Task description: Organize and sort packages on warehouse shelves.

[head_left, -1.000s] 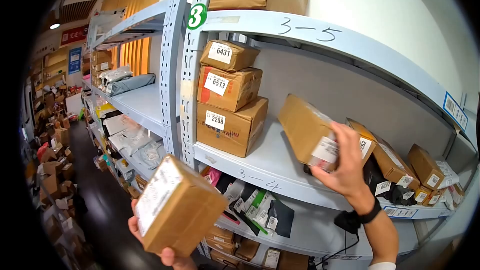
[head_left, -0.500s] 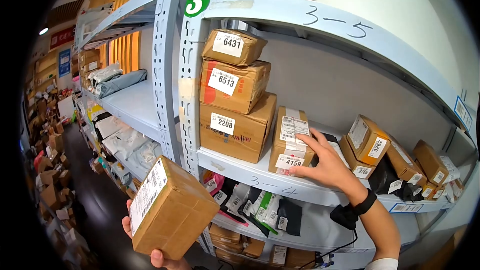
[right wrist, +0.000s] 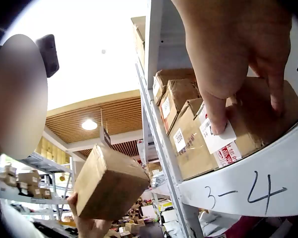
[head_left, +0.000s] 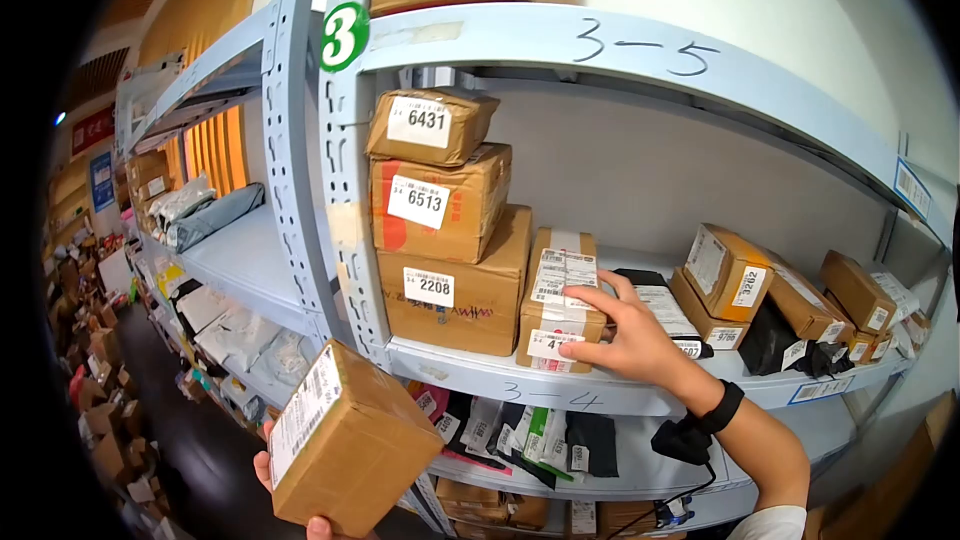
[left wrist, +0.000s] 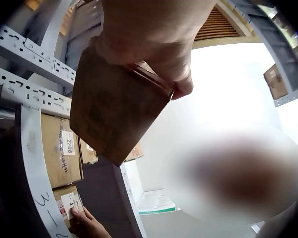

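My left hand [head_left: 318, 528] holds a brown cardboard box [head_left: 375, 445] low in front of the racks, thumb at its bottom edge and fingers along its left side. A white printed label covers one face of it. On shelf 3-4 stands a smaller taped cardboard box [head_left: 540, 320], close beside the box marked 2208 [head_left: 455, 285]. My right hand [head_left: 640, 340] grips this smaller box, the thumb on its front number label and fingers on its top. That label is partly covered, with "41" showing. The right wrist view shows the thumb [right wrist: 218, 121] pressed on the label.
Boxes 6513 [head_left: 440, 200] and 6431 [head_left: 430, 127] are stacked on box 2208. Right of my hand lie a dark parcel [head_left: 655, 305], box 3262 [head_left: 728, 270] and several more parcels. The shelf's raised front edge [head_left: 500, 380] runs below. Bagged parcels [head_left: 540, 435] fill the shelf underneath.
The smaller box, tilted in my right hand a second ago, has come down upright onto the shelf beside box 2208. My left hand still holds its box, a little lower in view.
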Motion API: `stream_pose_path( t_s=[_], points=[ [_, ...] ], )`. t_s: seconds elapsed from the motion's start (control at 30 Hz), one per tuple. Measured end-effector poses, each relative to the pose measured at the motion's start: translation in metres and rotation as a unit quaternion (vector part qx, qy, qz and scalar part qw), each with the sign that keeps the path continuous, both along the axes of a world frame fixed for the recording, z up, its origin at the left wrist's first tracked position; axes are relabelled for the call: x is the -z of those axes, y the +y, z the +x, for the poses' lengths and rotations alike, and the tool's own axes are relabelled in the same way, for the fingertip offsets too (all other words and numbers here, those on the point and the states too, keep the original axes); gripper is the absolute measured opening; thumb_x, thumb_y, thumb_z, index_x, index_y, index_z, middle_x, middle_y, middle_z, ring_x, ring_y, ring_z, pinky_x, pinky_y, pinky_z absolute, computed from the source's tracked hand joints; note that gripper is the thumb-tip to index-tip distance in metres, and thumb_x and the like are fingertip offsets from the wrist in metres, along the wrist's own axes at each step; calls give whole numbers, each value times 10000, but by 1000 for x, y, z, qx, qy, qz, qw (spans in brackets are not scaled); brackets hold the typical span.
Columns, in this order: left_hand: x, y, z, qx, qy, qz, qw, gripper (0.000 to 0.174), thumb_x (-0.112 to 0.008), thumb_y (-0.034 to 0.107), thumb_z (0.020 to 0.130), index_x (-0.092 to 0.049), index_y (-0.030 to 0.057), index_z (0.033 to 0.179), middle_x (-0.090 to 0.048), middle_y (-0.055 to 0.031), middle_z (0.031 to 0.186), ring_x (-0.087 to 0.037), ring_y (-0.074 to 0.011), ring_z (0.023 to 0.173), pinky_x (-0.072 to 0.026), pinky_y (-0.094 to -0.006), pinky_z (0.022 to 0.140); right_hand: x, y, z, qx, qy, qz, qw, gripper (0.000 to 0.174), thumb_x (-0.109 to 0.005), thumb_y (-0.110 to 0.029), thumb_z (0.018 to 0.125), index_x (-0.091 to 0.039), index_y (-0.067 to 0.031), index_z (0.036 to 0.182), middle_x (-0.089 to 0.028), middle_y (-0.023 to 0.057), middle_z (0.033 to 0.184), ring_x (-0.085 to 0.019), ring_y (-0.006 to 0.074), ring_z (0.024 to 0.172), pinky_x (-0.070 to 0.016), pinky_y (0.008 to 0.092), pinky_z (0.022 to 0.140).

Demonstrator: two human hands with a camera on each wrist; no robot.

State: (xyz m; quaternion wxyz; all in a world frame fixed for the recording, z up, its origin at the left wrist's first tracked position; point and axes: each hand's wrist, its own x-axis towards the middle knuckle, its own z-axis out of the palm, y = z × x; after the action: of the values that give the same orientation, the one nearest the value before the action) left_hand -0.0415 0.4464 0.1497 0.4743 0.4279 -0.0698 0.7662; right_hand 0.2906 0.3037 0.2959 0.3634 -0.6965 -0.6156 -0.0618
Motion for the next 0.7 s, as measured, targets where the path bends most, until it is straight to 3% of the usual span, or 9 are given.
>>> stream_pose_path(
  t_s=[0.03,0.23,0.3,0.4,0.43,0.5,0.53,0.6,0.7],
  points=[
    [-5,-2,4,0,-1,0,1000,939,-673,512,761,-331,131,1548,-280,-234,1619,-366,-425,1446,-365,-559,1167,1,2,-2,9,-55,-2,998,722,-837,-354,806,-553,-140,1435,-306,355,1523,-497,501,1328,-475,463,1074],
    [-75,-32,54,-37,63,103,992,971,-794,507,660,-378,126,1450,-272,-323,1578,-366,-446,1434,-364,-541,1165,-4,-18,-2,-49,105,25,993,800,-782,-349,874,-406,8,1482,-310,266,1577,-449,424,1385,-375,426,1150],
    [-117,-30,77,-160,148,222,950,829,-820,482,663,-423,140,1305,-224,-375,1526,-364,-477,1413,-412,-550,1134,-13,-35,-15,-85,289,264,916,864,-785,-386,870,-355,8,1508,-297,210,1604,-415,384,1404,-334,455,1175],
    [-149,-39,111,-147,131,291,936,918,-885,418,627,-425,127,1367,-259,-337,1524,-350,-458,1421,-371,-524,1137,-12,-61,-31,-119,221,364,897,1103,-843,-486,787,-226,-28,1578,-223,215,1638,-305,376,1481,-251,486,1218],
    [-160,-42,130,-182,140,305,924,974,-902,425,612,-425,118,1404,-275,-334,1536,-357,-449,1418,-347,-526,1142,-11,-60,-28,-119,221,364,897,1103,-843,-486,787,-226,-28,1578,-223,215,1638,-305,376,1481,-251,486,1218],
    [-179,-58,176,-205,171,276,923,874,-923,314,615,-497,106,1349,-295,-282,1522,-370,-407,1395,-372,-504,1109,-10,-53,-19,-118,71,294,946,1350,-897,-568,671,-84,-50,1617,-129,239,1660,-179,379,1534,-158,487,1249],
    [-181,-58,183,-187,178,262,930,827,-912,300,644,-519,114,1346,-276,-294,1512,-365,-442,1377,-370,-527,1097,-12,-52,-20,-106,88,283,949,1475,-937,-585,585,-35,-57,1626,-45,260,1668,-121,377,1551,-125,478,1256],
    [-185,-55,204,-192,246,218,925,776,-910,330,695,-539,119,1343,-244,-294,1516,-346,-506,1351,-347,-562,1097,-22,-37,-2,-151,128,241,950,1432,-965,-391,640,18,-57,1625,-146,256,1649,-188,361,1533,-175,470,1246],
    [-154,-15,220,-250,311,256,880,663,-789,221,865,-482,28,1420,-346,-271,1546,-400,-437,1375,-354,-484,1128,-28,-9,10,-170,240,107,950,1352,-928,-217,725,69,-53,1622,-246,249,1618,-266,345,1504,-254,430,1222]
  ],
)
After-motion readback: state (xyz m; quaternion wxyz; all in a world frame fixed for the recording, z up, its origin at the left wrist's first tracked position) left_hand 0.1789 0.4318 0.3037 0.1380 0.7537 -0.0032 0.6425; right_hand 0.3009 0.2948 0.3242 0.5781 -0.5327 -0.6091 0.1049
